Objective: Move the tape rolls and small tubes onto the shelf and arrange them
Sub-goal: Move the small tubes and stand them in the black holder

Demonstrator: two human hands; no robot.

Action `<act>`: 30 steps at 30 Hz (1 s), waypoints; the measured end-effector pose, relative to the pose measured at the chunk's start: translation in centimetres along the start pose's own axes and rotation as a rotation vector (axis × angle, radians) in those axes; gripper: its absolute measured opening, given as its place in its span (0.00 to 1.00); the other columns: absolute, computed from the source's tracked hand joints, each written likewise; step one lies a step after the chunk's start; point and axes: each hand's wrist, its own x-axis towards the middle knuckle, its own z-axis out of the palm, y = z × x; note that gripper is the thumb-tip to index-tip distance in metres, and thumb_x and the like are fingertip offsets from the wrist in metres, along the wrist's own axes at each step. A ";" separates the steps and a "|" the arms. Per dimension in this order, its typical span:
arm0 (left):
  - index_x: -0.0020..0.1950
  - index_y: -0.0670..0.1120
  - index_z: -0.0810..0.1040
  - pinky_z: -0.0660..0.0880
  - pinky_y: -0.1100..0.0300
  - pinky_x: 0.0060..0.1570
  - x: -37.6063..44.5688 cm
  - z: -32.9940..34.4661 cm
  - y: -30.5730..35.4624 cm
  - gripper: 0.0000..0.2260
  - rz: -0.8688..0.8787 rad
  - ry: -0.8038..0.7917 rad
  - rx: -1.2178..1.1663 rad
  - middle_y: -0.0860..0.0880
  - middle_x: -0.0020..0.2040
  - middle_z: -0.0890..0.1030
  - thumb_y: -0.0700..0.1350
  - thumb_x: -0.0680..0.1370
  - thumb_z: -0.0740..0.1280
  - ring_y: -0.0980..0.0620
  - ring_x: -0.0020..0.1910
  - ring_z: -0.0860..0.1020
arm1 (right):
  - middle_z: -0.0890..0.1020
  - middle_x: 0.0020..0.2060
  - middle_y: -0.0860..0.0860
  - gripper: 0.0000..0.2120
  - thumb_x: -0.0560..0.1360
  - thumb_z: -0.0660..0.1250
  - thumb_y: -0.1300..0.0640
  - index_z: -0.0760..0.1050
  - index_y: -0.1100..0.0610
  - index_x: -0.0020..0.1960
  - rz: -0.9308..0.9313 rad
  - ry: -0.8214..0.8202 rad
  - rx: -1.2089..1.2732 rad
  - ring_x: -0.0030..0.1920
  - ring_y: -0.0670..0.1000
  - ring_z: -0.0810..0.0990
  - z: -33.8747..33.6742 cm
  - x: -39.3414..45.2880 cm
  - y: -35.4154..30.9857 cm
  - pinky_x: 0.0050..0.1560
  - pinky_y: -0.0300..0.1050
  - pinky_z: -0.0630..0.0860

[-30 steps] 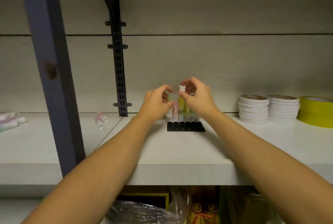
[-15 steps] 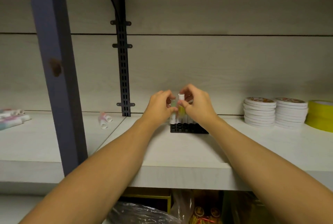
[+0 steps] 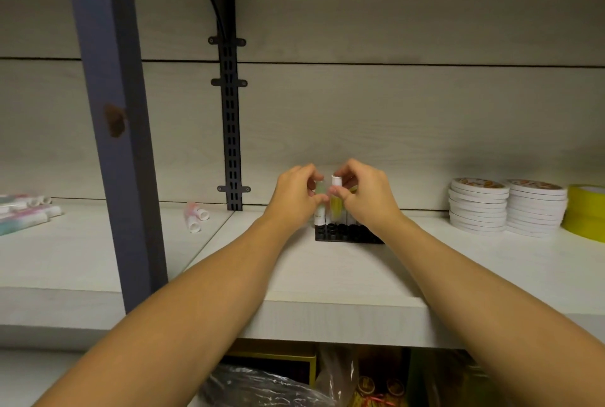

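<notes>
Shelf (image 3: 327, 275): left hand (image 3: 296, 192), right hand (image 3: 368, 192) each pinch tube (upright) over black rack (image 3: 347, 234).

The pale wood-grain shelf (image 3: 327, 275) carries a black tube rack (image 3: 347, 233) at mid-depth. Far right stand two stacks of white tape rolls (image 3: 478, 205) beside a yellow tape roll (image 3: 587, 210). Left lie loose small tubes (image 3: 194, 215) and more tubes (image 3: 23, 210) at the edge

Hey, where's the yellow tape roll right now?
The yellow tape roll sits on the shelf at the far right edge of the head view, beside the white tape stacks.
</notes>
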 end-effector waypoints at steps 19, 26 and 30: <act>0.54 0.43 0.80 0.67 0.75 0.37 -0.1 0.0 -0.1 0.16 -0.023 0.009 -0.028 0.49 0.46 0.78 0.44 0.71 0.80 0.52 0.41 0.77 | 0.82 0.41 0.50 0.13 0.70 0.76 0.60 0.77 0.57 0.52 0.192 -0.050 0.008 0.42 0.48 0.81 -0.8 -0.6 -0.1 0.47 0.43 0.79; 0.54 0.42 0.81 0.68 0.75 0.37 -0.1 0.0 0.1 0.14 -0.005 0.021 -0.018 0.48 0.46 0.79 0.42 0.72 0.78 0.49 0.42 0.78 | 0.83 0.40 0.52 0.11 0.68 0.76 0.60 0.77 0.58 0.47 0.271 -0.270 -0.090 0.43 0.53 0.82 -0.4 -1.4 -0.1 0.45 0.44 0.78; 0.55 0.43 0.80 0.70 0.76 0.38 -0.2 0.0 0.2 0.14 -0.012 0.020 -0.023 0.48 0.47 0.79 0.43 0.72 0.79 0.49 0.43 0.79 | 0.84 0.40 0.53 0.11 0.69 0.77 0.55 0.78 0.58 0.45 0.294 -0.213 -0.056 0.44 0.53 0.82 -0.9 -1.2 -0.3 0.45 0.48 0.80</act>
